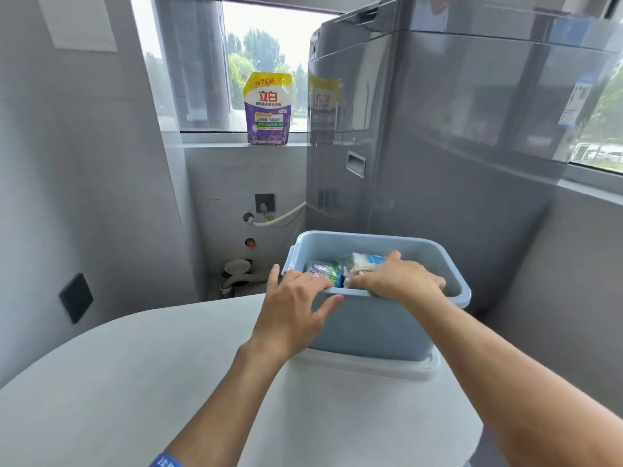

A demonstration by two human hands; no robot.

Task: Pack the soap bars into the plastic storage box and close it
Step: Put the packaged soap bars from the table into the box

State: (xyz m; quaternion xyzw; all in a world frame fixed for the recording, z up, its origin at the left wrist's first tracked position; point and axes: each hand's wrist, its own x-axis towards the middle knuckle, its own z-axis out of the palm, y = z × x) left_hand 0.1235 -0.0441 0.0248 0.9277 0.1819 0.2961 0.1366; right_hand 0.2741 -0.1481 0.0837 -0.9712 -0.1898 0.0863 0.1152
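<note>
**Soap bars are being tucked into the blue box**

The soap bars (340, 269) are lying inside the plastic storage box (381, 326), which is sitting on the pale table (135, 372). A green and white packet is seen just past the left hand's fingertips, and a white and blue packet is being covered by the right hand.

The left hand (293, 306) is being rested on the near corner of the box, with its fingers spread and curled over the rim. Nothing is being held in it; the box is only being steadied. The right hand (399, 279) is being reached down into the box, palm down, on top of a packet. Whether that packet is being gripped or only pressed cannot be told, because the fingertips are hidden.

A white flat piece (371, 367) is lying under the box, below both wrists. It is likely the lid, but that cannot be told for sure.

To do this step well, the packets should be pushed down flat and side by side, so nothing is sticking up above the rim. The box should be kept from sliding by the left hand while this is being done. After that, the lid would need to be pulled out from below.
</note>
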